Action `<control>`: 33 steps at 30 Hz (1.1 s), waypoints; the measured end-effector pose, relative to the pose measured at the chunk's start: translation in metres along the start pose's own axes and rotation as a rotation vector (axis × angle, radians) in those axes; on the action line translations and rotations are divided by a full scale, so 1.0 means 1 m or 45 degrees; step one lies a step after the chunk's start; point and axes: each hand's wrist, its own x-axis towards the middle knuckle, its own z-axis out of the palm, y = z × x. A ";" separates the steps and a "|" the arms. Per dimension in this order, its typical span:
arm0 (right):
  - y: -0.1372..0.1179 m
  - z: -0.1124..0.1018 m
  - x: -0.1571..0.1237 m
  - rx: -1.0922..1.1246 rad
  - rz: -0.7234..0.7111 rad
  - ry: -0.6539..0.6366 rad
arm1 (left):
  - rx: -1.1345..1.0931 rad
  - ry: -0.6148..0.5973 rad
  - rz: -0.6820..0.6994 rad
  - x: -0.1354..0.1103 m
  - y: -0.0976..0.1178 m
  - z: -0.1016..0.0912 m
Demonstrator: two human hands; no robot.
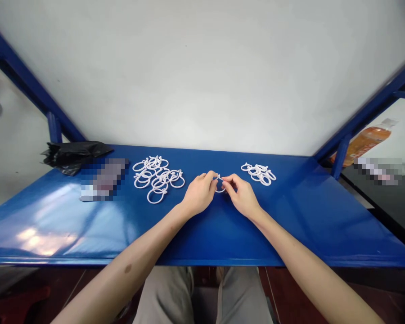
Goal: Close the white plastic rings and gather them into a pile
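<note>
Left hand [199,194] and right hand [243,197] pinched a white ring [219,190], apparently steadying it, with a big pile [158,177] left of the fingers, a small pile [259,173] right.

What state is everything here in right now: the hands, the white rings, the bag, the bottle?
left hand, closed, pinching the held ring
right hand, closed, pinching the same ring
held ring, gripped between both hands' fingertips; clipped or unclipped, cannot tell
left pile of rings, loose, spread on the blue table
right pile of rings, smaller, bunched together
black bag, crumpled, lying flat
orange bottle, lying down beyond the table frame
</note>
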 end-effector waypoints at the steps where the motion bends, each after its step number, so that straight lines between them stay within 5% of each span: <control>1: 0.000 0.000 -0.001 -0.014 -0.023 0.010 | -0.041 0.004 0.017 -0.001 0.000 -0.001; 8: 0.002 0.001 -0.008 -0.113 -0.188 0.019 | -0.078 -0.035 0.199 -0.003 0.001 -0.008; 13: 0.009 0.000 0.003 -0.193 -0.173 0.068 | 0.257 -0.034 0.192 0.004 0.001 -0.014; 17: 0.028 -0.021 0.015 -0.394 -0.137 0.366 | 0.678 0.065 0.007 0.006 -0.006 -0.028; 22: 0.060 -0.063 0.023 -0.681 0.156 0.656 | 0.933 0.023 -0.272 0.003 -0.021 -0.039; 28: 0.082 -0.079 0.025 -0.835 0.446 0.660 | 0.730 -0.174 -0.069 0.004 -0.018 -0.031; 33: 0.089 -0.080 0.024 -0.825 0.434 0.695 | 0.512 -0.227 0.111 0.007 -0.013 -0.031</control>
